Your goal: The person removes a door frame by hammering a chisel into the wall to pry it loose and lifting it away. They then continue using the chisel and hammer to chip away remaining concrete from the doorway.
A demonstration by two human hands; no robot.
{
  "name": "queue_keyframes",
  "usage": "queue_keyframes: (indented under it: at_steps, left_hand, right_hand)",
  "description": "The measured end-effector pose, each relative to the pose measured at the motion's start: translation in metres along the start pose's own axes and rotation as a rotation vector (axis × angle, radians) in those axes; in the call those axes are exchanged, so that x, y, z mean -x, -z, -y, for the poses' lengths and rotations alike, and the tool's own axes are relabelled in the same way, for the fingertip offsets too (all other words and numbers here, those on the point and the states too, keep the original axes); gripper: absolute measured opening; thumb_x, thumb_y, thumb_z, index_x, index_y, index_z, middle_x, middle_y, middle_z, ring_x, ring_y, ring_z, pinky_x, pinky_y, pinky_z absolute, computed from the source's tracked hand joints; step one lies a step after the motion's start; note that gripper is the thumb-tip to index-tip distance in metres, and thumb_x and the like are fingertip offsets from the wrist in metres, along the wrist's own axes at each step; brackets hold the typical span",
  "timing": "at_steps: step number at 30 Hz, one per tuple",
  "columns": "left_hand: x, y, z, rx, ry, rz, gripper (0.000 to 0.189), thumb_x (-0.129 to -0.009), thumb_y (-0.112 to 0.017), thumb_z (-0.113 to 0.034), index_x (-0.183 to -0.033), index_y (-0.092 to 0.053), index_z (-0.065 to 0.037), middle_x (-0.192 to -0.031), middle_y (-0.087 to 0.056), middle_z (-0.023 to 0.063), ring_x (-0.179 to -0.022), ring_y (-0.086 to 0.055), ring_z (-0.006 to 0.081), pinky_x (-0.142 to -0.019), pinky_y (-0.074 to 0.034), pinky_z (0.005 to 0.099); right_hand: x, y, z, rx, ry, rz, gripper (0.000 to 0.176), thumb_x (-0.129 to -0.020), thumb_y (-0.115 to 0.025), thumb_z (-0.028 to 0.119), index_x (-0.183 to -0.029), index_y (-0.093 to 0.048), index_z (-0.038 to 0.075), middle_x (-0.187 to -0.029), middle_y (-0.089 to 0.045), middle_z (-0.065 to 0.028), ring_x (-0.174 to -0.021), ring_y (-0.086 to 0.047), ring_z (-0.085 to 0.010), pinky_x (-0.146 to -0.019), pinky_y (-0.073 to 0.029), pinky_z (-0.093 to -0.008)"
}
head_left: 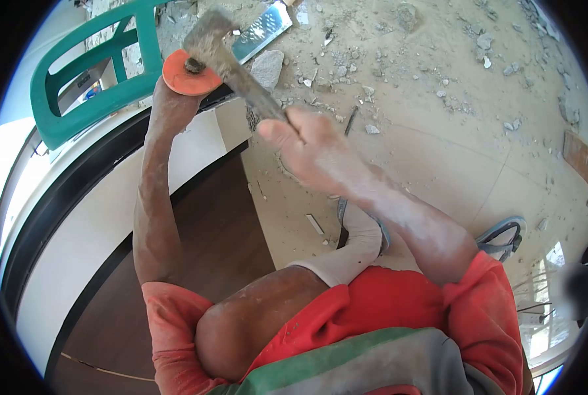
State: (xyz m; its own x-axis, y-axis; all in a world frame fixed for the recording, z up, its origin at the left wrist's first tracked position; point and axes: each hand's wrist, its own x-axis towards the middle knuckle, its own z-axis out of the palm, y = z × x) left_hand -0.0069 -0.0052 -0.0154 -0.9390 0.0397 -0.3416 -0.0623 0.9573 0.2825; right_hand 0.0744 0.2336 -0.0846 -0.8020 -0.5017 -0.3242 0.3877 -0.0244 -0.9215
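Observation:
My left hand [175, 105] is closed around a chisel [194, 66] near the edge of the white ledge. The chisel's round orange hand guard hides most of my fingers, and its dark striking end sticks up through the middle. In my right hand [313, 148] is a hammer [257, 95], gripped by its handle. The dusty hammer head, slightly blurred, is raised just above and beside the chisel's end, overlapping the edge of the guard in this view.
A green plastic chair [103, 72] stands at the upper left. Beyond the hammer lies a broad metal blade [264, 31], beside a grey chunk of rubble [267, 68]. Broken pieces and dust cover the tiled floor [432, 158]. A brown panel [208, 217] runs below the white ledge [205, 141].

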Motion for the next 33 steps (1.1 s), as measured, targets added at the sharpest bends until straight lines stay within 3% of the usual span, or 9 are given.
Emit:
queue_keyframes:
  at_steps: [8, 11, 15, 20, 21, 23, 27, 32, 33]
  left_hand:
    - [0.002, 0.004, 0.001, -0.057, 0.058, 0.011, 0.031, -0.079, -0.071, -0.012, -0.107, -0.061, -0.003, -0.094, -0.067, 0.009, -0.087, -0.063, 0.0197, -0.079, -0.049, 0.0324]
    - [0.003, 0.002, -0.003, -0.007, -0.031, -0.039, 0.029, -0.08, -0.071, -0.012, -0.105, -0.061, -0.002, -0.093, -0.067, 0.0086, -0.086, -0.063, 0.0197, -0.078, -0.049, 0.0323]
    - [0.004, 0.003, -0.005, -0.06, 0.039, 0.007, 0.026, -0.081, -0.069, -0.012, -0.103, -0.062, -0.002, -0.092, -0.068, 0.0088, -0.085, -0.063, 0.0202, -0.078, -0.049, 0.0331]
    - [0.009, 0.001, 0.001, -0.118, 0.032, -0.012, 0.026, -0.082, -0.067, -0.016, -0.104, -0.062, -0.003, -0.091, -0.067, 0.0127, -0.083, -0.064, 0.0239, -0.077, -0.05, 0.0351]
    - [0.011, 0.001, 0.0, -0.103, 0.003, -0.037, 0.026, -0.082, -0.067, -0.016, -0.104, -0.062, -0.003, -0.09, -0.067, 0.0129, -0.082, -0.064, 0.0243, -0.077, -0.05, 0.0355]
    - [0.005, 0.0, -0.003, -0.1, -0.02, -0.051, 0.026, -0.082, -0.067, -0.016, -0.103, -0.062, -0.003, -0.089, -0.067, 0.0132, -0.083, -0.064, 0.0252, -0.076, -0.05, 0.0361]
    - [0.004, 0.004, -0.001, -0.113, 0.104, 0.049, 0.026, -0.082, -0.066, -0.016, -0.104, -0.061, -0.002, -0.092, -0.067, 0.0145, -0.086, -0.064, 0.0279, -0.078, -0.049, 0.0371]
    - [0.01, 0.001, 0.001, -0.114, 0.061, 0.001, 0.025, -0.082, -0.065, -0.015, -0.103, -0.061, -0.002, -0.094, -0.067, 0.0163, -0.088, -0.063, 0.0306, -0.08, -0.049, 0.037]
    - [0.012, 0.0, -0.004, -0.101, 0.015, -0.014, 0.025, -0.082, -0.065, -0.015, -0.103, -0.062, -0.002, -0.094, -0.067, 0.0164, -0.088, -0.063, 0.0307, -0.08, -0.049, 0.0369]
  right_hand:
    - [-0.009, 0.008, 0.005, -0.928, 0.457, -0.484, 0.045, -0.094, -0.051, 0.049, -0.087, -0.054, 0.004, -0.061, -0.053, -0.0065, -0.056, -0.056, -0.0164, -0.047, -0.043, -0.0326]
    - [0.001, -0.049, -0.042, 0.15, 0.257, -0.259, 0.044, -0.097, -0.046, 0.04, -0.081, -0.051, -0.001, -0.063, -0.06, -0.011, -0.045, -0.053, -0.0161, -0.042, -0.043, -0.0289]
    - [0.012, 0.049, 0.027, -0.496, -0.047, -0.18, 0.051, -0.097, -0.043, 0.049, -0.089, -0.05, -0.001, -0.058, -0.054, -0.0074, -0.045, -0.054, -0.0154, -0.041, -0.042, -0.0264]
    - [-0.008, 0.008, 0.013, -1.015, 0.494, -0.652, 0.048, -0.095, -0.045, 0.052, -0.091, -0.052, 0.004, -0.066, -0.052, -0.0047, -0.047, -0.051, -0.0137, -0.043, -0.046, -0.0272]
    - [0.005, -0.038, -0.024, -0.309, 0.366, -0.464, 0.048, -0.095, -0.046, 0.052, -0.09, -0.052, 0.005, -0.066, -0.052, -0.0046, -0.047, -0.051, -0.0133, -0.043, -0.045, -0.0277]
    - [0.015, -0.054, -0.048, 0.207, 0.113, -0.172, 0.047, -0.096, -0.046, 0.05, -0.089, -0.051, 0.004, -0.064, -0.053, -0.0052, -0.046, -0.051, -0.0137, -0.043, -0.045, -0.0276]
    - [0.023, 0.042, 0.026, -0.495, -0.129, -0.118, 0.043, -0.098, -0.045, 0.044, -0.09, -0.049, 0.002, -0.061, -0.054, -0.0074, -0.045, -0.051, -0.0144, -0.043, -0.043, -0.0273]
    - [0.008, 0.005, 0.018, -1.009, 0.395, -0.576, 0.04, -0.095, -0.052, 0.044, -0.092, -0.049, 0.004, -0.06, -0.049, -0.0042, -0.055, -0.055, -0.016, -0.054, -0.047, -0.0325]
    - [0.017, -0.023, -0.004, -0.43, 0.17, -0.257, 0.04, -0.095, -0.053, 0.044, -0.094, -0.05, 0.004, -0.061, -0.049, -0.0042, -0.055, -0.055, -0.0163, -0.053, -0.047, -0.0322]
